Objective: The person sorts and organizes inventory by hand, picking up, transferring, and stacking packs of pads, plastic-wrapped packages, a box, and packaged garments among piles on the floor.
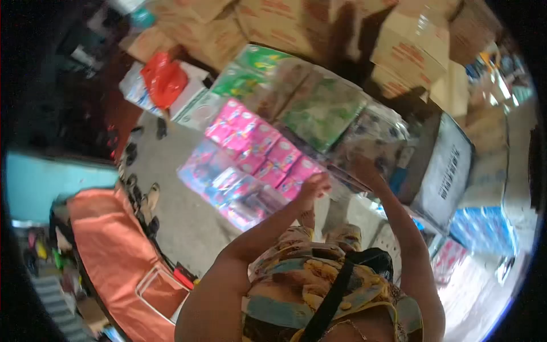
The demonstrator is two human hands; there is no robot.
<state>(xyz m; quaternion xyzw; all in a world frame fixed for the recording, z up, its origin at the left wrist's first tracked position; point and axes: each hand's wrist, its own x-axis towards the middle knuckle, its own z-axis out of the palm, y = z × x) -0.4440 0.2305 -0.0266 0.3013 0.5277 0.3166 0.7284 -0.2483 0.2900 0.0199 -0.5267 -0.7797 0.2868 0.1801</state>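
Observation:
Rows of pink packets point(250, 139) lie in front of me, with blue and pink packets point(225, 176) along their near side. My left hand point(314, 187) is just off the right end of the pink packets, its fingers apart and partly curled, holding nothing. Further right, my right hand point(364, 170) reaches to the near edge of a clear-wrapped pack with dark spots point(382, 137); its fingers are blurred against the wrapping. A green-patterned wrapped pack point(325, 111) lies beyond, beside bright green packs point(242, 77).
Cardboard boxes point(273, 23) are stacked at the back. A box with dark lettering point(447, 168) stands at the right, near blue packs point(484, 228). A red plastic bag point(164, 80) sits on a white box. Shoes point(152, 196) and an orange covered surface point(111, 245) are at the left.

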